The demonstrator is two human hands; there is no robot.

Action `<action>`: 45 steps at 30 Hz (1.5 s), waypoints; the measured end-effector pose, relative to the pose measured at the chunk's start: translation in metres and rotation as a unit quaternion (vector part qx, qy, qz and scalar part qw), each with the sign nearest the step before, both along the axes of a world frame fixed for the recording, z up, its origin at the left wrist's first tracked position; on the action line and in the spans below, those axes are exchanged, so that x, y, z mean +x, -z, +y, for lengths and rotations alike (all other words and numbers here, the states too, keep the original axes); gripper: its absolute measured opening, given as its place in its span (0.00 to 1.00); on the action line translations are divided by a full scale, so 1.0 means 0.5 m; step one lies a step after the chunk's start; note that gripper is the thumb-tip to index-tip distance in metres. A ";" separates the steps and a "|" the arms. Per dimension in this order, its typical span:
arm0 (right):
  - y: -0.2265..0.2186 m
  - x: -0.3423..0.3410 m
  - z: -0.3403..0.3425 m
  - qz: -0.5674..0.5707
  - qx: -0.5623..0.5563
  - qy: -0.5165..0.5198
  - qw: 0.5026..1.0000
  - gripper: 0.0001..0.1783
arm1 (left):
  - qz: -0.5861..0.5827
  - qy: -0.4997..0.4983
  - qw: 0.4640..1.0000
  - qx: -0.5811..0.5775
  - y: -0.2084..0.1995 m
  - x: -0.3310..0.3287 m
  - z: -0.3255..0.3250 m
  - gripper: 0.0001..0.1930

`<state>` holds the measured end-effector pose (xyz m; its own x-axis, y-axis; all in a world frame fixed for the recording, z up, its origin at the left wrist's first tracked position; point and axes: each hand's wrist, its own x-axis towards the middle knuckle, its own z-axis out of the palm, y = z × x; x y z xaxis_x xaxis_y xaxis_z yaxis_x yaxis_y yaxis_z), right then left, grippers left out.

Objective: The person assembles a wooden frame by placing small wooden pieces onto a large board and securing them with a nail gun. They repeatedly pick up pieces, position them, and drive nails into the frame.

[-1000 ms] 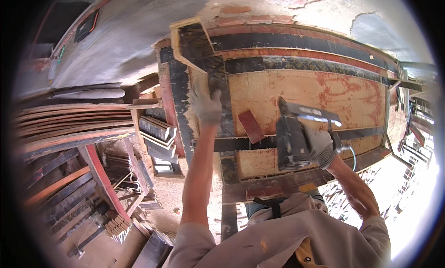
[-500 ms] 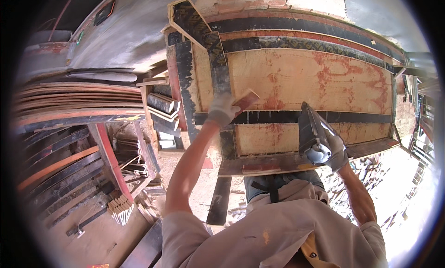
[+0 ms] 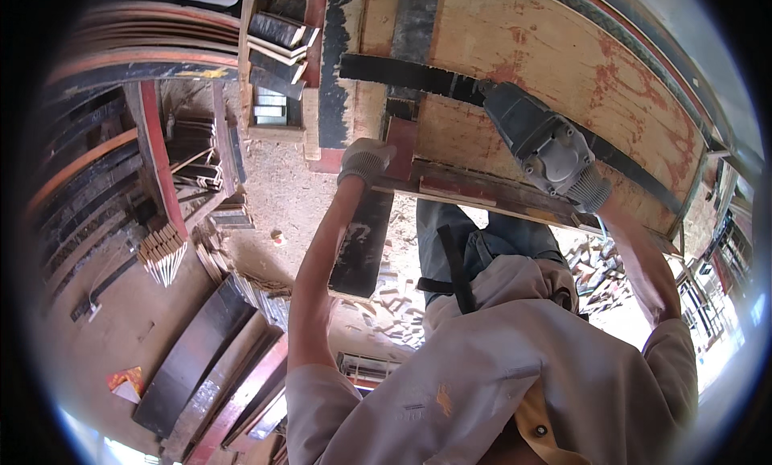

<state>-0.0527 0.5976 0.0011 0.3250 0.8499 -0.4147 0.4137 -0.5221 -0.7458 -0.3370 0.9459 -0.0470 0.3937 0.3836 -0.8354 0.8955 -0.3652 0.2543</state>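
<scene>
We look down over a person in a pale work shirt standing at a large plywood board (image 3: 555,71) with black strips and red stains. Our left arm reaches straight out, bare to the elbow, and the gloved left hand (image 3: 366,159) rests curled against the near edge of the board, touching a small reddish wood block (image 3: 402,147) there. Our right arm bends in from the right, and the gloved right hand (image 3: 585,185) is wrapped tight around the rear of a grey power saw (image 3: 531,139), which lies on the board near its near edge. Left of the board, stacked planks (image 3: 80,167) lean in rows.
</scene>
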 end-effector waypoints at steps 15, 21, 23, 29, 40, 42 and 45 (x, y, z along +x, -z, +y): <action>-0.121 -0.006 0.236 0.088 -0.123 -0.111 0.982 0.16 | 0.027 -0.122 0.991 -0.049 -0.045 -0.001 0.010 0.25; -0.137 -0.024 0.329 0.311 -0.171 0.056 0.933 0.06 | 0.062 -0.070 0.996 0.001 -0.035 0.011 0.007 0.25; -0.115 -0.029 0.350 0.326 -0.173 0.055 0.928 0.04 | 0.063 -0.052 0.997 -0.004 -0.025 0.014 0.005 0.25; -0.036 -0.035 0.377 0.359 -0.199 0.032 0.911 0.07 | 0.039 -0.072 0.997 -0.004 -0.020 0.008 0.006 0.22; -0.036 -0.027 0.417 0.351 -0.277 0.073 0.892 0.08 | 0.033 -0.125 0.992 -0.004 -0.053 0.017 0.002 0.20; -0.038 -0.025 0.418 0.366 -0.269 0.102 0.885 0.08 | 0.024 -0.125 0.992 -0.003 -0.052 0.015 0.002 0.21; -0.040 -0.025 0.415 0.322 -0.305 0.104 0.890 0.08 | 0.022 -0.113 0.993 0.006 -0.042 0.010 0.001 0.22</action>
<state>-0.0652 0.8051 0.0209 -0.0234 0.3512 -0.9360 -0.1494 -0.9270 -0.3441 -0.3322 0.9462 -0.0259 0.2595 0.4689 -0.8443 0.9652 -0.1562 0.2098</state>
